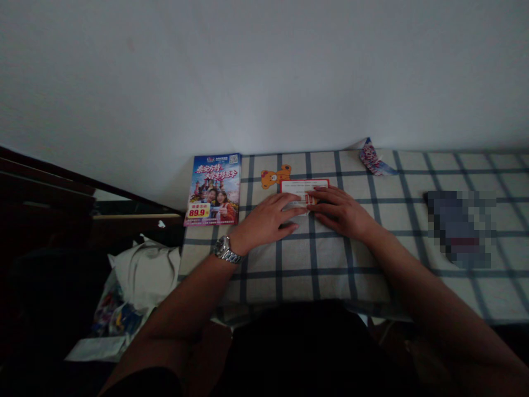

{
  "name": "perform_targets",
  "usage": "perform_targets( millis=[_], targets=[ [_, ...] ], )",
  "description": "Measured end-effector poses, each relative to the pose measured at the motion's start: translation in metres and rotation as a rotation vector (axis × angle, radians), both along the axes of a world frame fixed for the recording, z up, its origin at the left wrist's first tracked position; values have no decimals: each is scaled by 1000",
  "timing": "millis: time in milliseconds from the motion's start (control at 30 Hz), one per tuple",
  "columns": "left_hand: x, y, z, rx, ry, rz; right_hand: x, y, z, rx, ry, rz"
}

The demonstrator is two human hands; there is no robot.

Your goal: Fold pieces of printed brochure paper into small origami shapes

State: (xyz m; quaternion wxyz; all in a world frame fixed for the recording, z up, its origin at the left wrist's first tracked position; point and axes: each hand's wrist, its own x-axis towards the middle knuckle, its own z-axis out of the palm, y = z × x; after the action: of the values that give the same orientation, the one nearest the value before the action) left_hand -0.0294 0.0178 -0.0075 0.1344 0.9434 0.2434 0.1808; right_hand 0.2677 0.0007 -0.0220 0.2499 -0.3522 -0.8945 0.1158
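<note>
A small white sheet of paper with a red border [303, 186] lies on the checked tablecloth in the middle of the view. My left hand [270, 220], with a metal watch [226, 250] on the wrist, rests its outstretched fingers on the sheet's left and lower part. From the other side, my right hand [343, 211] lays its extended fingers over the right part. Both sets of fingertips come close together near the sheet's centre, and they cover much of its print. A teddy bear picture [275, 176] shows just beyond the sheet's upper left corner.
A stack of colourful leaflets [212, 190] lies at the tablecloth's left end. Against the wall [289, 77] is a folded printed paper piece [374, 159]. A blurred dark object [458, 229] sits on the right of the tablecloth [264, 284]. A filled bag [142, 270] stands lower left.
</note>
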Motion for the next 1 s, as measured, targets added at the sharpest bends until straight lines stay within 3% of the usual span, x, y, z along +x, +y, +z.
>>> perform_targets(
  millis=[733, 1000],
  targets=[
    [1, 2, -3, -21, -35, -2, 1, 1, 0, 2, 14, 17],
    [-1, 1, 4, 7, -25, -29, 1, 1, 2, 6, 14, 22]
  ],
)
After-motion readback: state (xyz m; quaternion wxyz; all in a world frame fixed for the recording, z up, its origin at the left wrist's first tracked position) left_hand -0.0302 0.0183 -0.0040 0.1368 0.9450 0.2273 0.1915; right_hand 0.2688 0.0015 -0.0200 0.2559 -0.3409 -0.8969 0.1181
